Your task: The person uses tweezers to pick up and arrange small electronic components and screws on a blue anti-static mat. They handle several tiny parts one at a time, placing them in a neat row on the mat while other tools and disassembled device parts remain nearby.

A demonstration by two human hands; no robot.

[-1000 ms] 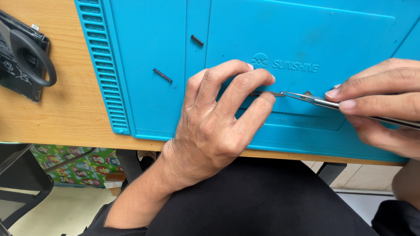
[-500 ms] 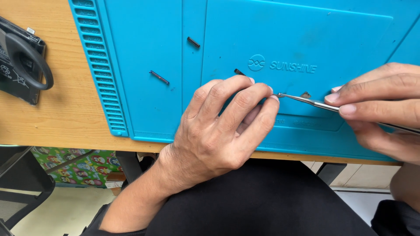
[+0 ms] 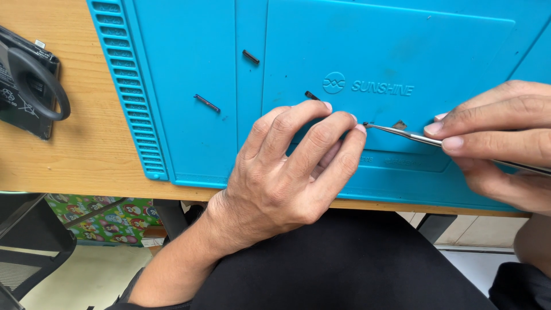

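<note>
Looks mid-job to me: right hand pinches metal tweezers at centre frame, tips touching the curled left hand's fingertips, can't tell what they grip, while three small black parts lie loose upper-left on the blue mat.

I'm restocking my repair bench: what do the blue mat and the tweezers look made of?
Blue mat: probably silicone or soft rubber, matte, with moulded ribs and raised borders. Tweezers in the right hand: likely steel, a thin silvery shaft with a bright sheen.
</note>
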